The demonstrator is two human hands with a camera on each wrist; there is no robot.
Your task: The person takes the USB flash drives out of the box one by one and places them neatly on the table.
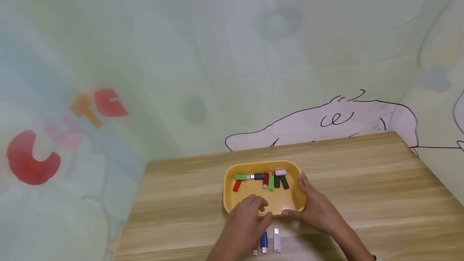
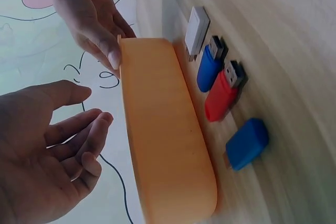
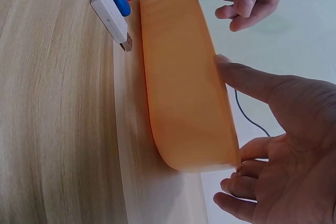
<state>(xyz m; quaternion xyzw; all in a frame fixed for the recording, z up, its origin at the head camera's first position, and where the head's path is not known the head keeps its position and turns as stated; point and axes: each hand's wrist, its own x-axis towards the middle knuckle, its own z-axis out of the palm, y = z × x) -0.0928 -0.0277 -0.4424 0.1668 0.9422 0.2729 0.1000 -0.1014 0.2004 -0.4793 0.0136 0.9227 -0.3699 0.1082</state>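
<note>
A yellow plastic tray (image 1: 232, 200) stands on the table with several USB sticks in its far half, among them a green one (image 1: 241, 177), a red one (image 1: 237, 185) and a white one (image 1: 280, 172). My right hand (image 1: 319, 208) holds the tray's right end, thumb on the near rim and fingers at the right side. Over the near rim hovers my left hand (image 1: 246, 216), fingers loosely bent and nothing between them. Before the tray lie a white USB stick (image 2: 197, 29), a blue one (image 2: 210, 69), a red one (image 2: 221, 98) and another blue one (image 2: 248, 142).
The wooden table (image 1: 174, 196) reaches past the tray on both sides. Behind it hangs a pale green backdrop (image 1: 217, 71) with cartoon drawings, close against the table's back edge.
</note>
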